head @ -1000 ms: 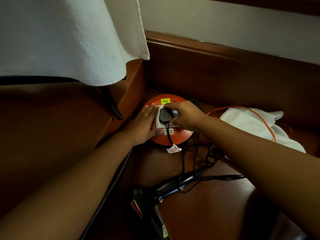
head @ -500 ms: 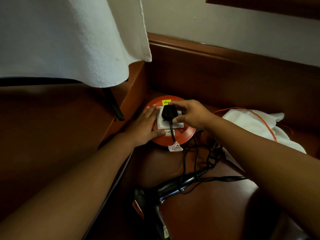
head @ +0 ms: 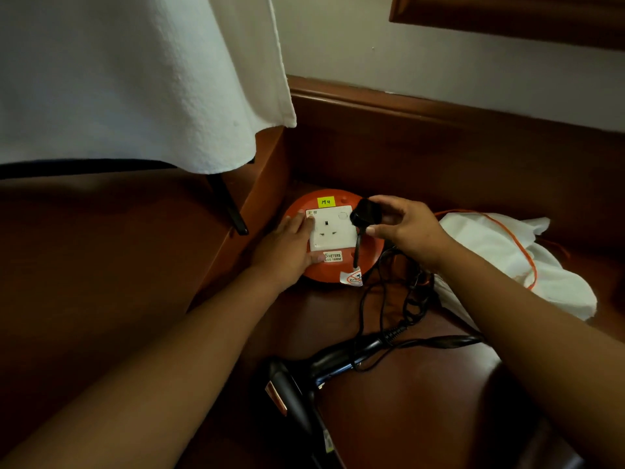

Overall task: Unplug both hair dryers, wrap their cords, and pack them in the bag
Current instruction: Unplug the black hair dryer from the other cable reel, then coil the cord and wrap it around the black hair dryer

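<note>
A black plug (head: pixel 367 214) is out of the white socket (head: pixel 333 231) on the round orange extension reel (head: pixel 368 258). My right hand (head: pixel 406 228) pinches the plug just right of the socket, above the reel. Flat on the reel's left side lies my left hand (head: pixel 287 252), its fingers straight, the fingertips touching the socket plate. The plug's black cord (head: pixel 382 299) runs down in loose loops to a black hair dryer (head: pixel 304 384) lying on the dark wooden surface. A second dryer is not clearly visible. A white cloth bag (head: pixel 514 265) lies to the right.
An orange cable (head: pixel 521 252) runs over the white bag. A white towel (head: pixel 135 79) hangs at upper left over a wooden ledge (head: pixel 101 265). A wooden back panel (head: pixel 439 147) and wall close off the far side.
The plug sat in the socket a second ago. My right hand pulled it out and moved it up and to the right. My left hand stayed pressed on the reel.
</note>
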Motion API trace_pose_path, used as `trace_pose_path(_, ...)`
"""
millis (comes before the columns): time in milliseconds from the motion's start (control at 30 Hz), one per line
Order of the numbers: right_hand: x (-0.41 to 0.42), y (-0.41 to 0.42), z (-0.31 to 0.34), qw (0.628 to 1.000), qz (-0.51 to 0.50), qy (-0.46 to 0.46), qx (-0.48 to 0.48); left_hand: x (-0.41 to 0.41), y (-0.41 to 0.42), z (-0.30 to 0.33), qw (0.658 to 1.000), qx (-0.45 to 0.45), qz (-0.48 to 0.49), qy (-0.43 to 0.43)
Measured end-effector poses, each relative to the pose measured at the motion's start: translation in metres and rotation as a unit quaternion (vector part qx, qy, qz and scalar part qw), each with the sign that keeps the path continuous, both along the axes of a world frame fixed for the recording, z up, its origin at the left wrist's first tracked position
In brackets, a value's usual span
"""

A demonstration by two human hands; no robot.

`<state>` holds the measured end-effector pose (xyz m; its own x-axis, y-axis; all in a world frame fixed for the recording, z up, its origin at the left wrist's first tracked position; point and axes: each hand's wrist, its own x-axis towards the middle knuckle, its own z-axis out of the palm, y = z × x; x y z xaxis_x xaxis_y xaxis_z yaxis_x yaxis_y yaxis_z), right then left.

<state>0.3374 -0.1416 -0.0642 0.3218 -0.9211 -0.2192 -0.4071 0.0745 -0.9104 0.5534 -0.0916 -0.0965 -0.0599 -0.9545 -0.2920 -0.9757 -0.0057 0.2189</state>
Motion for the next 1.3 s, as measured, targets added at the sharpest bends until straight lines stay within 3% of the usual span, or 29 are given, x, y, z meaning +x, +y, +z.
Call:
trace_pose_path(133,-0.033,0.030,0.003,0.995,-0.061,0.072,-0.034,-0.033,0.040,0.006,0.998,-0.036,0.061,0.003)
trace_pose_path(233,-0.064,0.058,0.003,0.986,-0.107,0.113,-0.055,-0.056,0.084,0.009,0.997,-0.056,0.037,0.033)
trace_pose_path(333,-0.092,0.091,0.004,0.968,-0.134,0.206,-0.052,-0.073,0.117,0.013,0.999,0.019,0.020,0.023)
trace_pose_path(467,-0.118,0.131,0.004,0.944,-0.211,0.253,0.028,-0.074,0.135,0.009,0.986,0.163,0.012,0.011)
trace_pose_path(633,-0.133,0.158,0.002,0.928,-0.252,0.268,0.066,-0.082,0.142,0.007,0.983,0.179,-0.035,-0.018)
trace_pose_path(733,-0.133,0.169,0.002,0.924,-0.244,0.273,0.110,-0.082,0.147,0.011,0.979,0.193,-0.055,0.026)
trace_pose_path(833,-0.135,0.172,0.005,0.918,-0.256,0.267,0.143,-0.078,0.156,0.025,0.980,0.173,-0.077,0.061)
trace_pose_path(1033,-0.148,0.165,0.013,0.919,-0.280,0.235,0.151,-0.061,0.175,0.072,0.990,0.083,-0.115,0.017)
trace_pose_path(1233,-0.141,0.183,0.015,0.928,-0.165,0.255,0.216,-0.048,0.182,0.119,0.994,0.049,-0.086,0.045)
trace_pose_path(1300,-0.139,0.185,0.025,0.932,-0.167,0.258,0.194,-0.048,0.181,0.135,0.994,0.040,-0.091,0.039)
